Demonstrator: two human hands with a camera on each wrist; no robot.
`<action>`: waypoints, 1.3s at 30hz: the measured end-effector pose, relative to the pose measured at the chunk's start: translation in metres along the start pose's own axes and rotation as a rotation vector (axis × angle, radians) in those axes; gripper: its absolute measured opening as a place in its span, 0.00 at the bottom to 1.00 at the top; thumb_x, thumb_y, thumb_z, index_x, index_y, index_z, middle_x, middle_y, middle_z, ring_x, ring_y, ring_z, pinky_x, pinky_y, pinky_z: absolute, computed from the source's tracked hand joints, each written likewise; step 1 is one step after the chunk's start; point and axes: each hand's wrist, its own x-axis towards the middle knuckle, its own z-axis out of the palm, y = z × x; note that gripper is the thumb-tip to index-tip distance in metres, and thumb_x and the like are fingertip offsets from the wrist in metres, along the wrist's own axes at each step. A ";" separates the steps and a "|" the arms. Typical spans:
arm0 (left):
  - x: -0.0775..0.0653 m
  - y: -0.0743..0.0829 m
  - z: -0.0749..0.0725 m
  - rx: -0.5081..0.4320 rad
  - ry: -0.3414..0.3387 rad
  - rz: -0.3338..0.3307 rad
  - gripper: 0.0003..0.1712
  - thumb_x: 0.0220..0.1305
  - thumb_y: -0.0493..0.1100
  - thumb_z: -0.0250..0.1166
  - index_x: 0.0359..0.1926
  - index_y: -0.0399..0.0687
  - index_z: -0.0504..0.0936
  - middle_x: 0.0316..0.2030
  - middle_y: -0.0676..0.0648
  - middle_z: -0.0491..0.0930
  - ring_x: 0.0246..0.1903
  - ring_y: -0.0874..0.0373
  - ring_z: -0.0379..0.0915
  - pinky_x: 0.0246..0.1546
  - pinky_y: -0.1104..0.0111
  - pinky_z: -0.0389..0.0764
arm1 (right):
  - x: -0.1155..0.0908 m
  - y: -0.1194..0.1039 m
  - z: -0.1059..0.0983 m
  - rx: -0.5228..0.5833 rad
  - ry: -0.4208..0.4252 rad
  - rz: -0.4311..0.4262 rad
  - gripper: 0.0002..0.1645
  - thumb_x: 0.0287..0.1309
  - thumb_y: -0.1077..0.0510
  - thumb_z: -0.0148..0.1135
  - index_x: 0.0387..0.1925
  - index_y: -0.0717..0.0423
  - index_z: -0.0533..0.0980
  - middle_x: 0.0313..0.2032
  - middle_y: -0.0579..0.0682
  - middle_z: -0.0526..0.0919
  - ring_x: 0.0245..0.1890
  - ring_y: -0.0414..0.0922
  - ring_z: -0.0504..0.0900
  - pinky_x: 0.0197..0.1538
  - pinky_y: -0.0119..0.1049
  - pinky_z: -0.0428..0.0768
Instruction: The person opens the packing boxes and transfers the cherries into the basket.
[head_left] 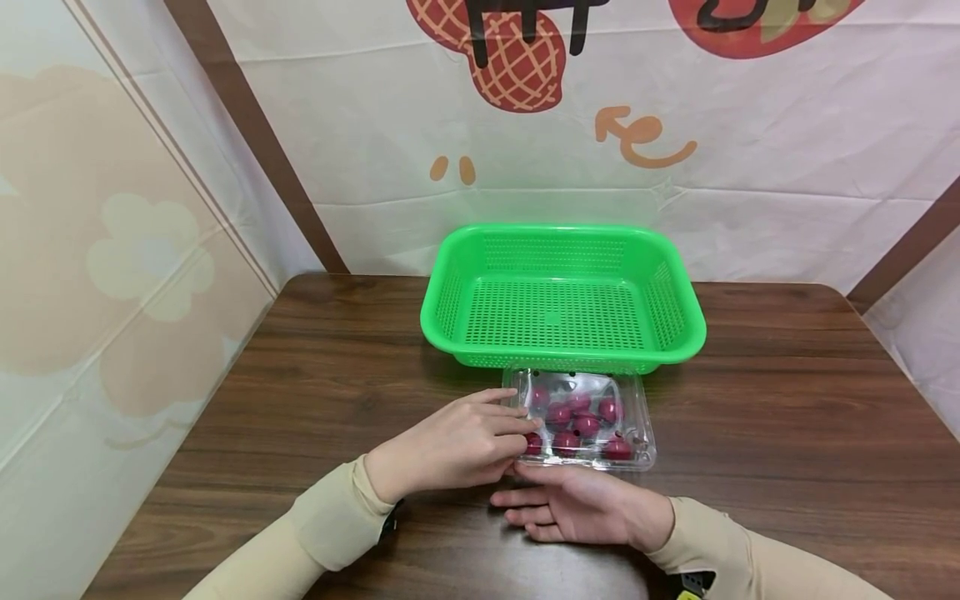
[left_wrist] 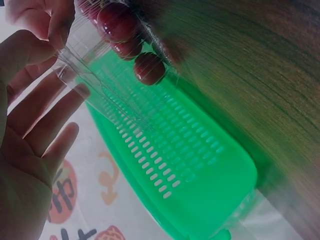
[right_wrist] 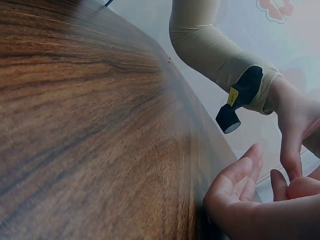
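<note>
The box [head_left: 637,410] is pinched by the left hand [head_left: 468,442], right hand [head_left: 581,503] slack — if jerked open, fruit [head_left: 586,427] could be spilled toward the tabletop's [head_left: 772,400] near edge.

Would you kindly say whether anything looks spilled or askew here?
Nothing stands out: the round dark-red fruits sit inside the clear plastic box, the rectangular green plastic basket stands upright behind it, and no spill shows.
</note>
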 end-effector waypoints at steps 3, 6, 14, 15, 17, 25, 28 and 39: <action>0.000 0.001 0.000 0.001 0.005 -0.006 0.04 0.48 0.36 0.60 0.23 0.50 0.76 0.42 0.47 0.84 0.46 0.60 0.76 0.61 0.58 0.66 | 0.000 0.000 0.000 -0.006 -0.002 -0.004 0.18 0.66 0.45 0.43 0.51 0.49 0.69 0.49 0.46 0.80 0.46 0.40 0.77 0.45 0.29 0.77; 0.001 0.002 0.000 0.008 0.001 -0.008 0.04 0.48 0.35 0.59 0.23 0.49 0.76 0.41 0.48 0.85 0.45 0.61 0.77 0.62 0.59 0.65 | 0.000 0.000 0.000 -0.005 0.000 -0.005 0.18 0.66 0.45 0.43 0.51 0.49 0.68 0.48 0.46 0.80 0.45 0.40 0.77 0.45 0.29 0.77; 0.003 0.003 0.000 0.033 -0.020 -0.015 0.04 0.48 0.35 0.58 0.23 0.49 0.74 0.39 0.48 0.85 0.39 0.64 0.79 0.62 0.61 0.66 | 0.000 0.000 0.001 -0.007 -0.003 -0.003 0.17 0.66 0.45 0.43 0.49 0.48 0.68 0.48 0.46 0.80 0.45 0.40 0.77 0.45 0.29 0.77; 0.003 0.004 0.000 0.037 -0.022 -0.016 0.04 0.48 0.35 0.58 0.23 0.49 0.74 0.40 0.48 0.85 0.39 0.64 0.79 0.61 0.61 0.66 | 0.000 0.000 0.001 -0.007 -0.004 -0.002 0.17 0.66 0.45 0.43 0.49 0.48 0.68 0.48 0.46 0.80 0.45 0.40 0.77 0.45 0.29 0.77; 0.003 0.004 0.000 0.044 -0.025 -0.018 0.04 0.48 0.35 0.58 0.23 0.49 0.74 0.40 0.49 0.85 0.39 0.64 0.79 0.61 0.61 0.66 | 0.000 0.000 0.001 -0.010 -0.004 -0.003 0.17 0.66 0.45 0.43 0.49 0.48 0.68 0.48 0.46 0.80 0.45 0.40 0.77 0.45 0.29 0.77; 0.004 0.006 -0.001 0.057 -0.040 -0.031 0.04 0.48 0.35 0.58 0.23 0.49 0.74 0.40 0.49 0.85 0.36 0.65 0.79 0.61 0.62 0.67 | 0.000 0.000 0.001 -0.017 -0.002 0.003 0.18 0.66 0.44 0.43 0.50 0.49 0.67 0.49 0.47 0.80 0.46 0.41 0.77 0.45 0.30 0.76; 0.005 0.007 -0.002 0.058 -0.053 -0.037 0.04 0.48 0.35 0.58 0.24 0.49 0.75 0.39 0.49 0.85 0.37 0.65 0.79 0.61 0.62 0.66 | 0.000 0.000 0.000 -0.017 0.002 0.003 0.19 0.66 0.44 0.43 0.51 0.50 0.67 0.49 0.48 0.80 0.46 0.41 0.77 0.45 0.30 0.76; 0.006 0.008 -0.003 0.093 -0.078 -0.035 0.04 0.46 0.35 0.58 0.25 0.49 0.75 0.37 0.50 0.85 0.39 0.65 0.78 0.61 0.62 0.66 | 0.001 0.000 0.000 -0.032 0.003 0.004 0.25 0.65 0.43 0.43 0.56 0.54 0.64 0.49 0.47 0.80 0.46 0.42 0.77 0.46 0.30 0.76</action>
